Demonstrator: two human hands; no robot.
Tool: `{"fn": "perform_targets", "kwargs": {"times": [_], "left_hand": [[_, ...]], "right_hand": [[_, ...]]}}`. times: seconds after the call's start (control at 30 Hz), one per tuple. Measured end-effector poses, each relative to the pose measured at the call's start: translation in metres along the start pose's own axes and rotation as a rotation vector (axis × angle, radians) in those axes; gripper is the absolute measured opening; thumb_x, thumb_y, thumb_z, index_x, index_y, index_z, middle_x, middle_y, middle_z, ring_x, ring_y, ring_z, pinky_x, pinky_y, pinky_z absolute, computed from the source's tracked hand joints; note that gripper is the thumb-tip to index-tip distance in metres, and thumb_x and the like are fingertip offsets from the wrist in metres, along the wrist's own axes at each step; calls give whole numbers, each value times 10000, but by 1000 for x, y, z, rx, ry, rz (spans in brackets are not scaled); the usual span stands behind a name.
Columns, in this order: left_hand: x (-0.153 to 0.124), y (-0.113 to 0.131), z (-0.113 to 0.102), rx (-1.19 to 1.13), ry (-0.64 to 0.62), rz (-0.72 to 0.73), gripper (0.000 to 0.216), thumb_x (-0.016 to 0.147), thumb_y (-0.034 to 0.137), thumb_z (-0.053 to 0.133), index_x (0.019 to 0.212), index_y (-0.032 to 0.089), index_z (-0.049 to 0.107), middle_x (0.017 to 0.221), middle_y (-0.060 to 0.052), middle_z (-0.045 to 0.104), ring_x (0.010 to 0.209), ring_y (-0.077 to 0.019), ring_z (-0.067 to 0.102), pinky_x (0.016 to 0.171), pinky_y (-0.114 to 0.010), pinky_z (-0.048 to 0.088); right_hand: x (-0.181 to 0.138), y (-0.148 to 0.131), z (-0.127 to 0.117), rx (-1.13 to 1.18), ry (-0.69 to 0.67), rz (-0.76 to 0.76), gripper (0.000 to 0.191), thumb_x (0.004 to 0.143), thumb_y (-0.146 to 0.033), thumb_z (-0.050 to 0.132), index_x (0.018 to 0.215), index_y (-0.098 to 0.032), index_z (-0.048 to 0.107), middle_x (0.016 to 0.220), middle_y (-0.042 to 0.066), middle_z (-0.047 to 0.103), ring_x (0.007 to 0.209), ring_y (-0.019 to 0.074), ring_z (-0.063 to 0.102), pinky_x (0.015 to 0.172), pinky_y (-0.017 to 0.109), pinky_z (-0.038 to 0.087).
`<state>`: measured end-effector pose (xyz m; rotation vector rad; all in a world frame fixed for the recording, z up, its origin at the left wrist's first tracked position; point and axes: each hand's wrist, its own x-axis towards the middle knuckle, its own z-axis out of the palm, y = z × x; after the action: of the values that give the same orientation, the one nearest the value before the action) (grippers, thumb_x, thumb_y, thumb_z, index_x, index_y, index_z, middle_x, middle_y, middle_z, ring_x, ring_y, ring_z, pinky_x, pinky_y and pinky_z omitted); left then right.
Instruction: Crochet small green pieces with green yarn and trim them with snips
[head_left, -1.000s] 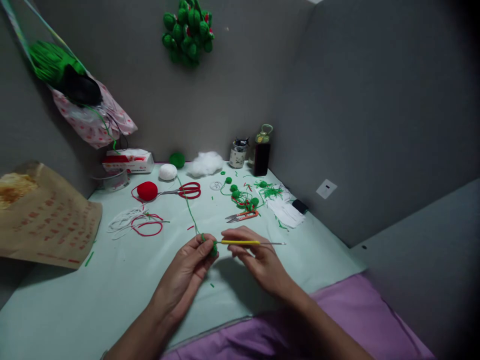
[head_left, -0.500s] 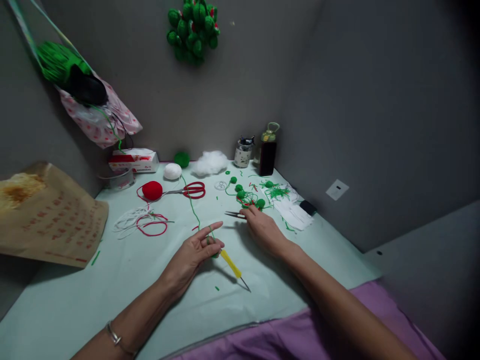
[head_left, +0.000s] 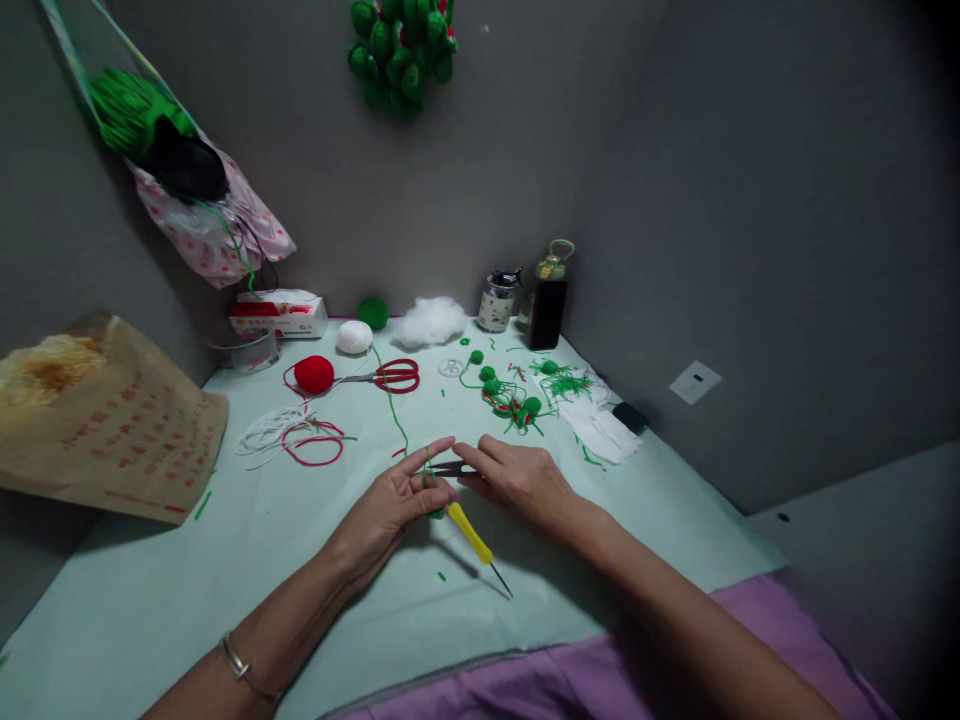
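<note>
My left hand (head_left: 397,500) is closed around a small green crochet piece (head_left: 436,514), with the index finger stretched out. A crochet hook (head_left: 470,533) with a yellow handle sticks out from the same grip, its metal end pointing down to the right. Green yarn (head_left: 391,405) runs from the left fingers back across the table. In my right hand (head_left: 525,475) is a pair of dark thread snips (head_left: 448,468). The blades lie at the green strand beside my left index finger; whether they touch it I cannot tell.
Red-handled scissors (head_left: 396,376), a red yarn ball (head_left: 313,374) and a white yarn ball (head_left: 354,337) lie behind. White stuffing (head_left: 431,321), a jar (head_left: 496,303) and a phone (head_left: 549,314) stand along the wall. Small green balls (head_left: 532,406) with yarn tails are at right; a paper bag (head_left: 142,430) is left.
My right hand has moved left with the snips, from beside the green balls to the strand at my left hand. The left hand keeps its hold; the view has shifted slightly.
</note>
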<state>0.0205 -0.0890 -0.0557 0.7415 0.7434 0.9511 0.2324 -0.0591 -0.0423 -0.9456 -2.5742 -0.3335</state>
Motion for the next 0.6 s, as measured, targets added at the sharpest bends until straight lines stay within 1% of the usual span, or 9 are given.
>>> {"fn": "perform_targets", "kwargs": {"times": [0.1, 0.2, 0.33, 0.5, 0.6], "left_hand": [[0, -1, 0, -19, 7, -5, 782, 742, 163, 860, 1453, 178, 534, 806, -18, 726, 755, -112, 607, 757, -226, 402], [-2, 1, 0, -31, 13, -4, 755, 753, 160, 853, 1442, 175, 544, 766, 9, 694, 747, -106, 603, 755, -218, 404], [-3, 4, 3, -44, 20, 0, 720, 766, 154, 844, 1427, 171, 559, 702, 45, 643, 682, -82, 567, 704, -199, 393], [-3, 3, 4, -45, 24, -27, 766, 730, 150, 869, 1429, 148, 555, 757, 6, 682, 736, -104, 603, 726, -205, 408], [-2, 2, 2, -35, 48, -2, 769, 721, 162, 873, 1424, 157, 560, 748, 16, 669, 705, -101, 591, 702, -207, 410]], "right_hand": [[1, -1, 5, -44, 43, -72, 328, 1080, -326, 349, 1226, -167, 596, 769, 21, 632, 585, 121, 528, 491, 294, 260], [0, 2, 7, -77, 89, -99, 312, 1080, -304, 363, 1200, -157, 610, 736, 11, 619, 582, 120, 525, 498, 294, 279], [-2, 3, 7, -99, 134, -76, 296, 1066, -321, 416, 1123, -138, 641, 731, 16, 619, 573, 124, 518, 507, 302, 287], [-2, -2, 12, -74, 118, -72, 299, 1068, -335, 405, 1142, -171, 644, 717, 3, 609, 584, 122, 532, 499, 294, 277], [1, 3, 16, -40, 118, 11, 306, 1065, -345, 401, 1131, -167, 641, 745, 24, 629, 602, 141, 554, 509, 284, 309]]}}
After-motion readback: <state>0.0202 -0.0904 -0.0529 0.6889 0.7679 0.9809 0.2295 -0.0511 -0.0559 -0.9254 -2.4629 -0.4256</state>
